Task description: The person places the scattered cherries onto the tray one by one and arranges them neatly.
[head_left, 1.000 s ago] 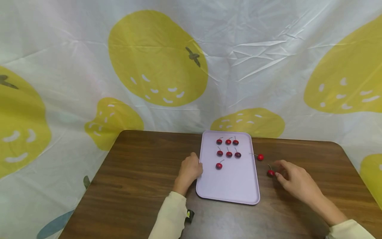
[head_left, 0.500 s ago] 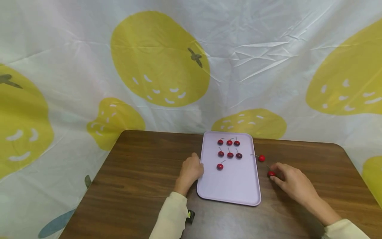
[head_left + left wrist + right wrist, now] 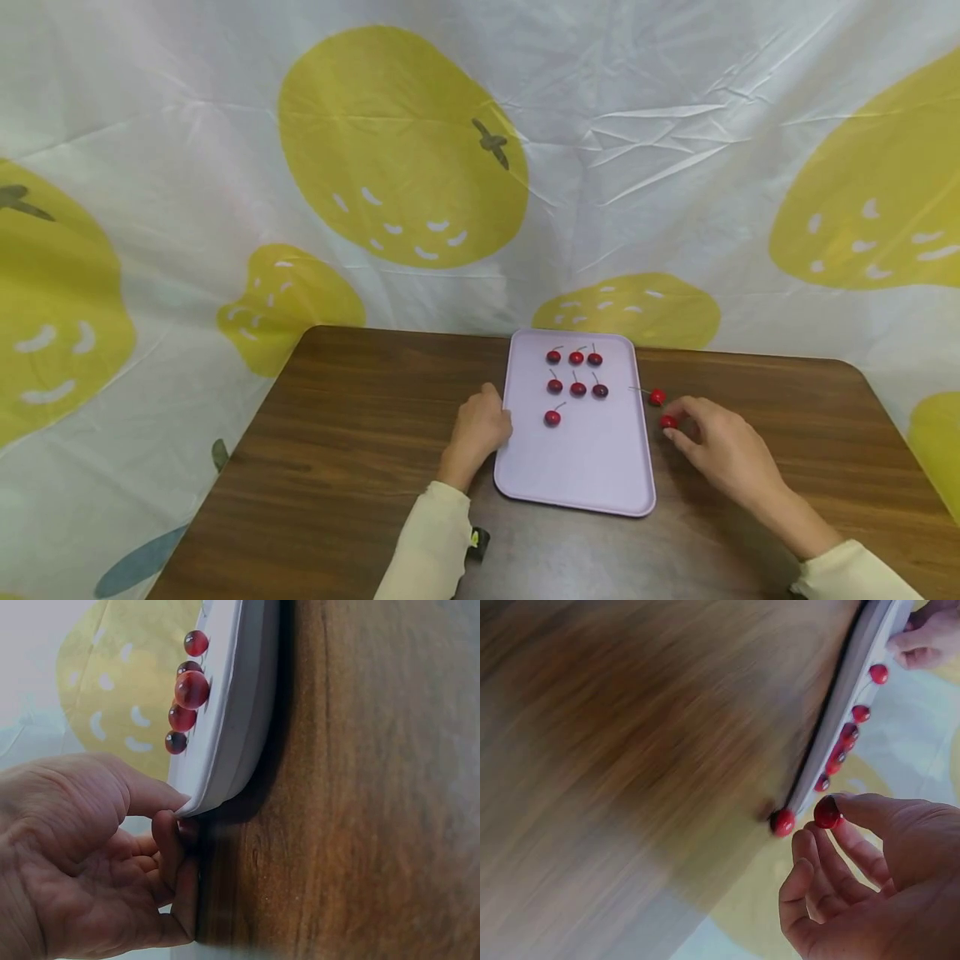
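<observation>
— Red and glossy, the cherry [image 3: 668, 422] sat pinched between the thumb and fingertips of the right hand [image 3: 720, 450], right of centre in the head view, just beside the right edge of the tray [image 3: 592, 475]. Its stem could not be made out there, so which way it pointed I cannot tell.

— And in the right wrist view?

— The same cherry [image 3: 827, 812] showed as a small round ball at the tip of the thumb, with the other fingers [image 3: 810, 859] curled loosely below it. A second cherry [image 3: 782, 822] lay on the table just beside the tray's edge; in the head view that one [image 3: 657, 397] had a thin stem pointing left toward the tray.

— How was the right arm held?

— It came in from the lower right corner, cream sleeve [image 3: 855, 575] at the wrist, palm down, fingers reaching toward the upper left.

— The left hand [image 3: 480, 429]?

— Fingers curled, gripping the tray's left rim; the left wrist view showed the thumb [image 3: 142, 795] on top of the rim [image 3: 232, 735] and fingers tucked beneath.

— Materials?

— The tray was a smooth pale lilac rectangle with rounded corners, its long side running from near to far. Seven cherries lay on it, three, three and one [image 3: 552, 417]. The table [image 3: 352, 450] was dark wood grain, and a wrinkled white cloth [image 3: 637, 125] printed with yellow fruit hung behind.
</observation>
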Motion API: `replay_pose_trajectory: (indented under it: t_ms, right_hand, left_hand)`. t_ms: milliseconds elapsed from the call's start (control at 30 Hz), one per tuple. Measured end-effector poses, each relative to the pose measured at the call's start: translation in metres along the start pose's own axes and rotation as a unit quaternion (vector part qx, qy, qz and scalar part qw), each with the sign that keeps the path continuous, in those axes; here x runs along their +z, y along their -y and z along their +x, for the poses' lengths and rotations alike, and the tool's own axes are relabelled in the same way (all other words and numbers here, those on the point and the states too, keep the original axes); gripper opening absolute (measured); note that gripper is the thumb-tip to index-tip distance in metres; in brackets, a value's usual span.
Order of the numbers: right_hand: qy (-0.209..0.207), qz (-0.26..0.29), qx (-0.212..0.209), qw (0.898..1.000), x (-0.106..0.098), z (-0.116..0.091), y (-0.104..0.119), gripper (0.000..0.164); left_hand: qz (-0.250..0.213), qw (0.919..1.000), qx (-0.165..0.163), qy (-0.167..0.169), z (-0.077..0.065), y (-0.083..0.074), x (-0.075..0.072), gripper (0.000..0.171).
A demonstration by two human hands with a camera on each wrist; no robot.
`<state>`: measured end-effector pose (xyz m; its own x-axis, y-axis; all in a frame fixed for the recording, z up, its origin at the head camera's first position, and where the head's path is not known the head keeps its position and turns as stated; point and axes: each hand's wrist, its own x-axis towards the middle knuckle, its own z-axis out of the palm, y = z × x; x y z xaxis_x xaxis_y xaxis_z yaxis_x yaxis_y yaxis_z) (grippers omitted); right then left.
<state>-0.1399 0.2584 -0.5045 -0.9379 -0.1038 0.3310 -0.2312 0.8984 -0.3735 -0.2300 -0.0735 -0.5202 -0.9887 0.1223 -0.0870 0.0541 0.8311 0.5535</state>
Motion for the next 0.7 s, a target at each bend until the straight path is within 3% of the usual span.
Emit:
replay_pose_trajectory:
  t_ms: [400, 700]
  right_hand:
    - [0.029, 0.012, -0.016, 0.999, 0.036, 0.014, 0.043, 0.023]
    - [0.039, 0.007, -0.036, 0.999, 0.057, 0.025, 0.059, 0.021]
  left_hand:
    - [-0.002, 1.0000, -0.003, 0.001, 0.001, 0.001, 0.001, 0.028]
    - [0.000, 1.0000, -0.002, -0.002, 0.002, 0.002, 0.002, 0.027]
